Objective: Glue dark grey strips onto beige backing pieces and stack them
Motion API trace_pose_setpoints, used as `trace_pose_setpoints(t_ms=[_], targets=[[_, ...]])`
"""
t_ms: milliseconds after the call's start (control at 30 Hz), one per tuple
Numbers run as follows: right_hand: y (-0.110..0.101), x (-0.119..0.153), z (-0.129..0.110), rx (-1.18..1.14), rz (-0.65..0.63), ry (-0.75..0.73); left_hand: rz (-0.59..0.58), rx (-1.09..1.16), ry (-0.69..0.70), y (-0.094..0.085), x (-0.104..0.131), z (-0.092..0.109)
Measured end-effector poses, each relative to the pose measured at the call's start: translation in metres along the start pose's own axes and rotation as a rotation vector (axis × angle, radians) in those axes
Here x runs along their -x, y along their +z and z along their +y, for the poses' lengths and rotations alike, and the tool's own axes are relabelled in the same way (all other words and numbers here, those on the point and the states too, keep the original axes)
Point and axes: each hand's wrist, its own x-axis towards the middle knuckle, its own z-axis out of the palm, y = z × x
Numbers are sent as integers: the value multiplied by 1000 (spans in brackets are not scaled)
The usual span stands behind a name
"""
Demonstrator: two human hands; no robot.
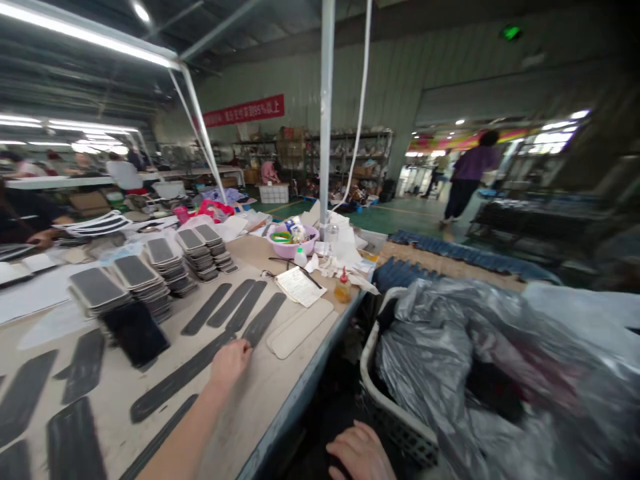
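My left hand (231, 365) rests on the work table with its fingers curled closed. Its fingertips lie by the ends of a long dark grey strip (183, 380) and a shorter dark strip (265, 319). Whatever is between those fingers is hidden. Low in the view, off the table edge, my right hand (361, 453) hangs beside the basket, fingers loosely bent and apart, with nothing visible in them. More dark strips (207, 309) lie in rows about the left hand. A pale rounded panel (303, 328) sits to its right.
Stacks of grey-faced pads (135, 272) and a black flat object (135, 333) stand at left. Farther back are a notebook (301, 287), a purple basin (293, 248) and a red-capped bottle (343, 287). A basket (373, 353) with grey plastic is at right. A person (470, 170) is beyond.
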Motion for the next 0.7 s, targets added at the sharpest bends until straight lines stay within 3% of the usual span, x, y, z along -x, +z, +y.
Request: trace_pose_setpoints(t_ms=[100,200,367,567,633,700], targets=[[-1,2,-10,-65,-51,153,54,7,107,11,-4,-9],[4,6,-12,-117,-13,225,155,48,188,26,-7,-17],[-7,10,-17,-196,59,253,317,148,182,37,6,-19],[-35,12,-33,-335,219,299,400,276,6,33,54,1],[-39,12,-26,-453,312,352,463,300,-16,38,77,13],[-42,9,-3,-585,421,492,501,368,41,46,100,28]])
